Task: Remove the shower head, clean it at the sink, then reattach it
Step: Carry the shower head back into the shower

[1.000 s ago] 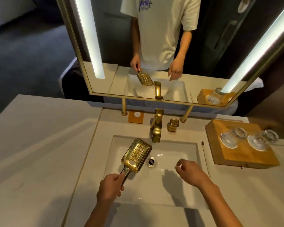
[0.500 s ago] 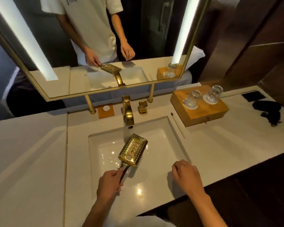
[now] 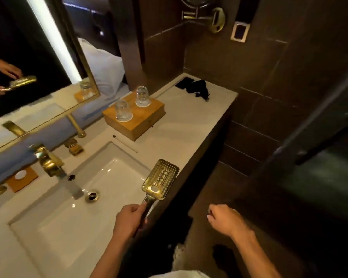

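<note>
My left hand (image 3: 129, 220) grips the handle of a gold rectangular shower head (image 3: 160, 179). Its perforated face points up, and it hangs over the right front corner of the white sink (image 3: 64, 227), above the counter edge. My right hand (image 3: 225, 218) is off the counter to the right, over the dark floor, fingers loosely curled and holding nothing. A gold faucet (image 3: 48, 162) stands behind the basin, with the drain (image 3: 92, 195) below it.
A wooden block (image 3: 137, 121) with two upturned glasses sits on the counter (image 3: 189, 125) right of the sink. A black object (image 3: 195, 88) lies at the far right corner. The mirror (image 3: 28, 67) is at the left, dark tiled walls at the right.
The view has swung to the right. My left hand has carried the shower head from over the basin to the counter's front right edge. My right hand has left the counter and moved out over the floor.
</note>
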`<state>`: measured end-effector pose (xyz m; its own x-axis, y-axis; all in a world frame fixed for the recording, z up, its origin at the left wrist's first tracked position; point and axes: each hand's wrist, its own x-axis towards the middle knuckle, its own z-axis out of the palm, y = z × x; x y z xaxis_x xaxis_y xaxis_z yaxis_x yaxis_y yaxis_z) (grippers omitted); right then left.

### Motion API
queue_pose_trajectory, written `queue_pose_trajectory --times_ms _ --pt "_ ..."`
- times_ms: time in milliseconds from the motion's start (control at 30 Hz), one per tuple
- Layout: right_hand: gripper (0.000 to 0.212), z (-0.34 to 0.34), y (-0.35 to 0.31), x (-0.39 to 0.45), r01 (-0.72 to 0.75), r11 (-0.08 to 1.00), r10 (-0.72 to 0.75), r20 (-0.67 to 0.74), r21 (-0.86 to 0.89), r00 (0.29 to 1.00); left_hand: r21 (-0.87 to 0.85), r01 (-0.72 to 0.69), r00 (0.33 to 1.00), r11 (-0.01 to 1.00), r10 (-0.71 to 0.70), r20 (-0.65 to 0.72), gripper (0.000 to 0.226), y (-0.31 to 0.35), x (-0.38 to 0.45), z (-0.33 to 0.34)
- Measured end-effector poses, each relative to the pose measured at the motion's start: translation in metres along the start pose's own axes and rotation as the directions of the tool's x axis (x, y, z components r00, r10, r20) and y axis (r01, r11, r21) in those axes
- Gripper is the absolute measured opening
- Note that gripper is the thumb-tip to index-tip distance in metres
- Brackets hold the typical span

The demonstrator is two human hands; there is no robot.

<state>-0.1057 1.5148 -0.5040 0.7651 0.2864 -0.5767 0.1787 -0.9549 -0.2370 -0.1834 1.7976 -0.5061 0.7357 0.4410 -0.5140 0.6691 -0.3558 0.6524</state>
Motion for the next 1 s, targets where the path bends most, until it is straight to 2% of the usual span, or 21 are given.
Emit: queue_pose_trajectory --times_ms 200,300,400,567,733,900,1000 --pt "0.038 0.009 0.086 -0.061 -0.177 0.976 0.174 0.035 0.125 0.984 -0.025 -0.164 0.969 0.986 0.166 0.183 0.040 0.057 -0.042 0.083" --pt "0.054 0.018 0.121 -0.089 -0.234 0.967 0.237 -0.016 0.101 0.971 -0.008 -0.237 0.928 0.971 0.229 0.294 0.038 0.081 -0.063 0.118" --pt "0.069 0.029 0.150 -0.122 -0.346 0.928 0.357 -0.064 0.139 0.932 0.020 -0.308 0.876 0.951 0.275 0.395 0.041 0.104 -0.082 0.154" --pt "0.071 0.043 0.193 -0.169 -0.507 0.823 0.540 -0.077 0.257 0.838 0.068 -0.445 0.771 0.893 0.344 0.536 0.046 0.149 -0.107 0.212" --pt "0.071 0.057 0.234 -0.198 -0.613 0.688 0.705 -0.157 0.388 0.692 0.114 -0.581 0.652 0.805 0.377 0.658 0.045 0.200 -0.122 0.279" --pt "0.060 0.062 0.277 -0.216 -0.671 0.522 0.847 -0.227 0.527 0.481 0.075 -0.707 0.460 0.704 0.377 0.804 0.043 0.254 -0.134 0.353" --pt "0.048 0.057 0.297 -0.231 -0.683 0.415 0.906 -0.208 0.601 0.368 0.034 -0.775 0.337 0.632 0.367 0.867 0.043 0.284 -0.143 0.397"
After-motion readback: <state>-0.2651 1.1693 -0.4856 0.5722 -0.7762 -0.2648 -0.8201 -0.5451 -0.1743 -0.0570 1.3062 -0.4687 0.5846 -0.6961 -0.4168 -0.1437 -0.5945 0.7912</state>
